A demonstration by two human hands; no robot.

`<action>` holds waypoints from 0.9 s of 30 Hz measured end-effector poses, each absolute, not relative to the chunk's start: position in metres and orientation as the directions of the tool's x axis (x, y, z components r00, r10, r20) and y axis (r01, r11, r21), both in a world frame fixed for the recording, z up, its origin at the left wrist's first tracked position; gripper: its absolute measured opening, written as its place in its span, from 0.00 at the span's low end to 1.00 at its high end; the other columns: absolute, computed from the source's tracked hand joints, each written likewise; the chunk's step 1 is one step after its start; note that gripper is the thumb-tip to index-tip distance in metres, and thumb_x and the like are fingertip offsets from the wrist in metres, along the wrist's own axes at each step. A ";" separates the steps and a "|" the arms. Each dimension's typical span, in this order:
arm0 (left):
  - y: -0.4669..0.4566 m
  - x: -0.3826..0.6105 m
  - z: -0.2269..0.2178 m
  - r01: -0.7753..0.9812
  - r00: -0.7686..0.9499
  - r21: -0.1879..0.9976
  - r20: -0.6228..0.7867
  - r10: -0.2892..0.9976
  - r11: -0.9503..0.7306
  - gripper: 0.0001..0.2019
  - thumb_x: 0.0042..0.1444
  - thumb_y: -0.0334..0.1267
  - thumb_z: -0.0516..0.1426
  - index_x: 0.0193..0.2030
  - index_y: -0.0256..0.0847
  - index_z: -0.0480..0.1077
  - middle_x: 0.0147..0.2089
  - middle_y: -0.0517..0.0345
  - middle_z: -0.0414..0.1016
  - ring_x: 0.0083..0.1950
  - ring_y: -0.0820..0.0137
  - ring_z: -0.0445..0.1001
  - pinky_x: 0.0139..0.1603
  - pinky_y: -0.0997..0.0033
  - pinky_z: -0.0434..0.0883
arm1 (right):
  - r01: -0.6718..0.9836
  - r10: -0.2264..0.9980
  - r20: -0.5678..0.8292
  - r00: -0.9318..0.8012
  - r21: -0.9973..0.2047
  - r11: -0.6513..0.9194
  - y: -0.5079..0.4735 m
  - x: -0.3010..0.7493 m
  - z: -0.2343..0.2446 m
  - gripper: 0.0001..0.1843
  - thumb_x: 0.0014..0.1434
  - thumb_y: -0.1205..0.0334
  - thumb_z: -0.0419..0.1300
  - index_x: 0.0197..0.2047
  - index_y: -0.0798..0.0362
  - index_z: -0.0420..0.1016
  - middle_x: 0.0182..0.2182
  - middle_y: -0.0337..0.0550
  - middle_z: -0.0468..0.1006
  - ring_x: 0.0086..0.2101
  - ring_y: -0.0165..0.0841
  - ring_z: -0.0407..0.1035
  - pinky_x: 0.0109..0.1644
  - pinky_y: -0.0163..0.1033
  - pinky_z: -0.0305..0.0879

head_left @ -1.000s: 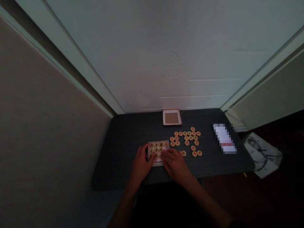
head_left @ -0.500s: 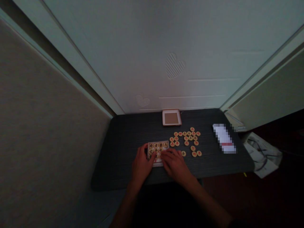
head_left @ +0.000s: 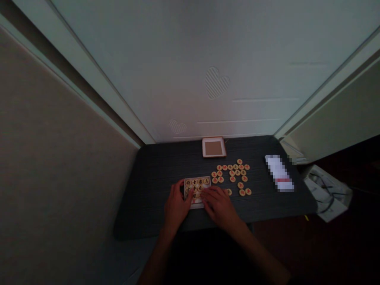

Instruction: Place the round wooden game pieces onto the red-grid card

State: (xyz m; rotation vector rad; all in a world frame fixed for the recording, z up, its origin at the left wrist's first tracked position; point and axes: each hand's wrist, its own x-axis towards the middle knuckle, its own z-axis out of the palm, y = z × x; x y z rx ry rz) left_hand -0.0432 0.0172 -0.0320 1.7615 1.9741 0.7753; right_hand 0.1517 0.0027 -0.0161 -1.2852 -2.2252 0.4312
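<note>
A shallow box [head_left: 196, 206] with a pale rim lies near the front of the dark table, holding rows of round Chinese chess pieces [head_left: 194, 182] marked in black. My left hand [head_left: 175, 204] grips the box's left side, its thumb reaching over the front corner. Over the right part of the box is my right hand [head_left: 219, 204], fingers bent and close together at the pieces there. Whatever lies under those fingertips is hidden. Loose Chinese chess pieces [head_left: 232, 173], most with red marks, are spread to the right of the box.
A shallow open lid or tray [head_left: 213, 148] with a brown centre stands at the table's back edge, against a pale door. A blurred-out white item [head_left: 279, 173] lies at the right of the table [head_left: 148, 174]. Beyond, on the floor, is a white container [head_left: 329, 198] with cables.
My hands keep nearly the same place at the box; the right fingers shift only slightly over the pieces. The whole view has slid a little.
</note>
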 end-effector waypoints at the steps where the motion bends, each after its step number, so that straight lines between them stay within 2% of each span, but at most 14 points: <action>1: 0.017 -0.044 -0.032 0.775 -0.137 0.629 0.078 0.988 0.058 0.22 0.63 0.48 0.56 0.61 0.44 0.64 0.53 0.49 0.73 0.41 0.62 0.77 0.44 0.59 0.75 | 0.698 0.870 0.299 -0.391 -0.520 0.492 0.001 0.154 -0.016 0.15 0.66 0.66 0.60 0.55 0.47 0.77 0.52 0.45 0.80 0.54 0.43 0.69 0.57 0.52 0.64; 3: 0.016 -0.046 -0.033 0.772 -0.126 0.633 0.078 0.989 0.049 0.22 0.63 0.47 0.56 0.62 0.44 0.64 0.54 0.49 0.72 0.38 0.64 0.77 0.43 0.58 0.76 | 0.699 0.875 0.324 -0.360 -0.527 0.483 -0.003 0.160 -0.018 0.14 0.67 0.65 0.58 0.55 0.47 0.77 0.51 0.45 0.81 0.53 0.42 0.70 0.57 0.52 0.65; 5: 0.015 -0.047 -0.033 0.769 -0.103 0.639 0.089 0.991 0.022 0.23 0.63 0.46 0.56 0.63 0.44 0.63 0.56 0.48 0.71 0.41 0.64 0.77 0.46 0.57 0.76 | 0.702 0.882 0.348 -0.319 -0.539 0.467 -0.006 0.168 -0.021 0.14 0.68 0.65 0.57 0.54 0.47 0.77 0.49 0.46 0.81 0.52 0.42 0.70 0.57 0.53 0.65; 7: 0.015 -0.048 -0.032 0.787 -0.064 0.616 0.131 0.989 -0.031 0.22 0.63 0.45 0.57 0.63 0.44 0.65 0.60 0.46 0.68 0.51 0.59 0.75 0.54 0.53 0.74 | 0.698 0.888 0.370 -0.274 -0.558 0.448 -0.010 0.179 -0.025 0.13 0.68 0.65 0.57 0.53 0.48 0.77 0.48 0.46 0.82 0.51 0.42 0.71 0.57 0.53 0.65; 9: 0.014 -0.047 -0.030 0.817 -0.009 0.569 0.186 0.983 -0.100 0.21 0.62 0.45 0.59 0.61 0.46 0.68 0.65 0.45 0.64 0.61 0.53 0.68 0.63 0.47 0.68 | 0.690 0.890 0.391 -0.236 -0.577 0.436 -0.013 0.190 -0.029 0.14 0.67 0.66 0.57 0.53 0.48 0.77 0.47 0.46 0.82 0.50 0.41 0.71 0.57 0.53 0.66; 13: 0.015 -0.041 -0.024 0.825 0.126 0.517 0.227 0.966 -0.229 0.19 0.62 0.44 0.60 0.60 0.50 0.71 0.72 0.49 0.56 0.70 0.50 0.57 0.68 0.42 0.63 | 0.702 0.889 0.420 -0.180 -0.578 0.415 -0.019 0.207 -0.033 0.13 0.67 0.67 0.56 0.52 0.49 0.77 0.45 0.45 0.82 0.48 0.41 0.72 0.57 0.53 0.66; 18: 0.017 -0.029 -0.019 0.840 0.182 0.471 0.218 0.959 -0.267 0.19 0.64 0.42 0.58 0.62 0.53 0.71 0.76 0.54 0.49 0.74 0.47 0.50 0.69 0.39 0.60 | 0.718 0.894 0.420 -0.156 -0.573 0.395 -0.024 0.211 -0.035 0.12 0.67 0.66 0.56 0.51 0.48 0.77 0.44 0.46 0.82 0.47 0.41 0.73 0.56 0.54 0.67; 21: 0.018 -0.027 -0.020 0.850 0.197 0.454 0.198 0.960 -0.268 0.21 0.64 0.42 0.57 0.63 0.55 0.69 0.76 0.55 0.49 0.74 0.47 0.50 0.68 0.37 0.60 | 0.713 0.894 0.422 -0.151 -0.580 0.394 -0.026 0.209 -0.037 0.12 0.67 0.66 0.56 0.50 0.48 0.77 0.44 0.45 0.82 0.47 0.42 0.73 0.56 0.54 0.66; 27: 0.018 -0.030 -0.025 0.865 0.193 0.429 0.195 0.962 -0.260 0.20 0.64 0.43 0.57 0.63 0.51 0.69 0.75 0.50 0.52 0.73 0.47 0.53 0.68 0.38 0.60 | 0.712 0.896 0.419 -0.150 -0.582 0.392 -0.024 0.209 -0.038 0.11 0.67 0.65 0.56 0.49 0.48 0.78 0.43 0.46 0.82 0.47 0.42 0.74 0.57 0.54 0.66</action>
